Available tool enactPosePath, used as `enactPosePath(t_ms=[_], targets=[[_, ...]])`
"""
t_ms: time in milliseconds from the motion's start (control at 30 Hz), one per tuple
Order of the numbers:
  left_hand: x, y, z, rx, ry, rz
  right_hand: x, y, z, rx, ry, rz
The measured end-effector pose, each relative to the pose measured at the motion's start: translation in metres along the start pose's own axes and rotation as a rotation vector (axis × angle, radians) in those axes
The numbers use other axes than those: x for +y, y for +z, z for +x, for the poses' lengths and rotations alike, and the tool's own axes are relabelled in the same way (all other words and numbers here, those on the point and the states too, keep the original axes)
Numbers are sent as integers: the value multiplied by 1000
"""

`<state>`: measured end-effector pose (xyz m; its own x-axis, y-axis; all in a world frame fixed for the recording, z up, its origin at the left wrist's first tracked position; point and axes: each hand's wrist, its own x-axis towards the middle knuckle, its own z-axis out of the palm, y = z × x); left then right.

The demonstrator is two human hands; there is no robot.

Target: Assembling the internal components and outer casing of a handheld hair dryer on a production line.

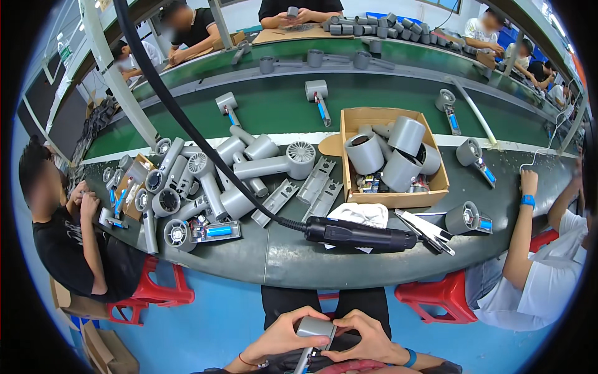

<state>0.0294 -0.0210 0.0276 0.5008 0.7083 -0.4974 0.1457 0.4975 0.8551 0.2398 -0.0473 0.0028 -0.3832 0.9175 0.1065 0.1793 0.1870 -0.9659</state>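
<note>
Low over my lap, a grey handheld fan (314, 326) with a round head and an open handle is between my hands. My left hand (280, 336) wraps the head from the left, thumb across its near side. From the right, my right hand (362, 335) grips the head's edge with thumb and fingers. Small parts inside the handle show only partly below the head. Beyond my hands, on the table edge, lies a black electric screwdriver (358, 234) on a thick black cable.
A cardboard box (398, 199) holds grey fan heads. To its left are piled fans (261, 165) and handle covers (277, 201); tweezers (430, 234) lie to its right. Open fans with blue batteries (321, 109) sit on the green conveyor (274, 103). Co-workers sit left, right and opposite.
</note>
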Motion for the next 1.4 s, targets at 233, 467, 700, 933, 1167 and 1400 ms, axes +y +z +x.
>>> enactPosePath(t_ms=[233, 467, 700, 933, 1167, 1400], targets=[[-12, 1, 4, -5, 120, -36, 4, -4, 5, 28, -140, -103], [24, 4, -2, -68, 138, 85, 0, -9, -15, 57, -141, -230], [16, -29, -26, 228, 434, -193, 10, -23, -32, 454, 142, 227], [39, -52, 26, 241, 798, -776, -11, -23, 3, 537, 13, 934], [26, -76, 42, 776, 920, -60, -16, -34, 28, 446, -3, 576], [50, -58, 41, 1087, 724, 709, -12, -40, 49, 290, 70, 188]])
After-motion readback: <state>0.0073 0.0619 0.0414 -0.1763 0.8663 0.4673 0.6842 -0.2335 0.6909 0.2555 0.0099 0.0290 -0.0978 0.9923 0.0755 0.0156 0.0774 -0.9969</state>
